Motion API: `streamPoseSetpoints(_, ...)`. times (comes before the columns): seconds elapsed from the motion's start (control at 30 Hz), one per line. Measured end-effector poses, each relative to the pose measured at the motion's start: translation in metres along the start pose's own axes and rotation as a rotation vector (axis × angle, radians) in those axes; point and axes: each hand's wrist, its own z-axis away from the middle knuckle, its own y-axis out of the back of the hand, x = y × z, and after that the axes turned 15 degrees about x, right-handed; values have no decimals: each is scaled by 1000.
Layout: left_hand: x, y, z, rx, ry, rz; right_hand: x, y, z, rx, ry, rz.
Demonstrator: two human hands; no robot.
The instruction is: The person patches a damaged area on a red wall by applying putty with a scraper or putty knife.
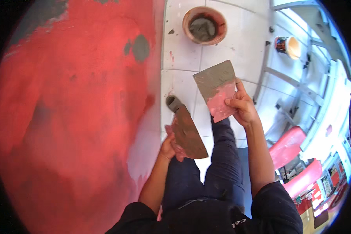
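My left hand (168, 147) is closed around a flat spreader plate (190, 135), its face coated in grey-brown putty. At the plate's upper end sits a rounded grey lump (173, 102). With the thumb on its face, my right hand (244, 106) grips a thin rectangular putty spreader (221, 99). This spreader is pink on its lower half, while wet grey putty covers its upper half. The two tools are apart, both held above my legs. To the left rises a large red-painted surface (85, 101) with grey patches (140, 48); neither tool touches it.
A reddish bucket (186, 24) with grey material inside stands on the white tiled floor (238, 23). Farther right are a dark-sided tub (281, 45) and a metal frame (290, 82). Pink curved pieces (288, 147) lie at the lower right.
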Motion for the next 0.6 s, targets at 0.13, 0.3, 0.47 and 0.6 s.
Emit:
streamPoseSetpoints(0.13,12,-113,129,-110,-226,-51,-99,-40,128,-41,182,81)
streamPoseSetpoints(0.3,13,-209,319,-332,-358,-13,-196,-109,300,-63,1316,875)
streamPoseSetpoints(0.47,-35,-265,488,-479,-415,69,-257,-153,451,-248,1747,1017)
streamPoseSetpoints(0.6,-85,-252,606,-647,-318,130,-260,-157,570,-258,2064,1023)
